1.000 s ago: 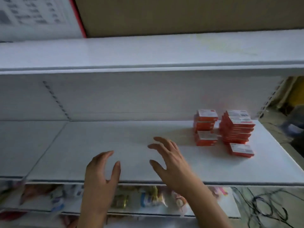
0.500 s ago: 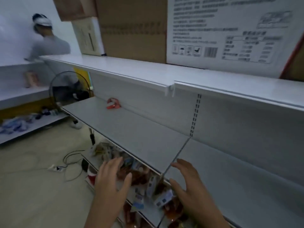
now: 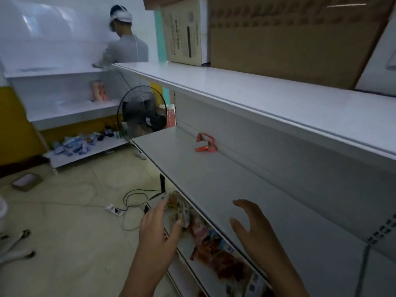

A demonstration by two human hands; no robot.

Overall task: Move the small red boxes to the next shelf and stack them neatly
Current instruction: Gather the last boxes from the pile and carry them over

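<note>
- Head view, landmark: long grey metal middle shelf (image 3: 205, 181), running from the lower right away toward the upper left.
- Small red boxes (image 3: 205, 142): a few at the back of that shelf, against its rear panel; one stands on edge, one lies flat in front of it. Exact count cannot be told.
- Left hand (image 3: 159, 230): off the front edge of the shelf, over the lower tier, fingers extended and relaxed, holding nothing.
- Right hand (image 3: 255, 230): above the near part of the shelf, fingers spread and lightly bent, holding nothing, well apart from the red boxes.
- Assorted coloured packets (image 3: 214, 245): on the tier below the shelf.
- Black floor fan (image 3: 141, 112): beyond the shelf's far end.
- Person in grey top (image 3: 126, 46): past the fan, facing white wall shelving.
- Brown cardboard cartons (image 3: 289, 39): on the top shelf above.
</note>
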